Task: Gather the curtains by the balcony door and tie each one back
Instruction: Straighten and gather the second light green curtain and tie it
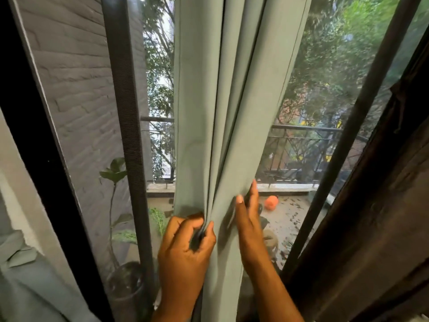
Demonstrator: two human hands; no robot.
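Observation:
A pale grey-green curtain (222, 101) hangs in folds down the middle of the view, in front of the balcony door glass. My left hand (185, 247) grips a bunch of its folds low down, fingers curled round the cloth. My right hand (249, 219) lies on the curtain's right edge, thumb in front and fingers reaching behind the hem. A dark brown curtain (371, 217) hangs at the far right. Another pale grey-green cloth (34, 282) shows at the lower left.
Black door frame bars (125, 112) stand left and right (362, 126) of the curtain. Outside are a grey brick wall (76, 77), a potted plant (116, 175), an iron railing (306, 135) and an orange object (271, 202) on the balcony floor.

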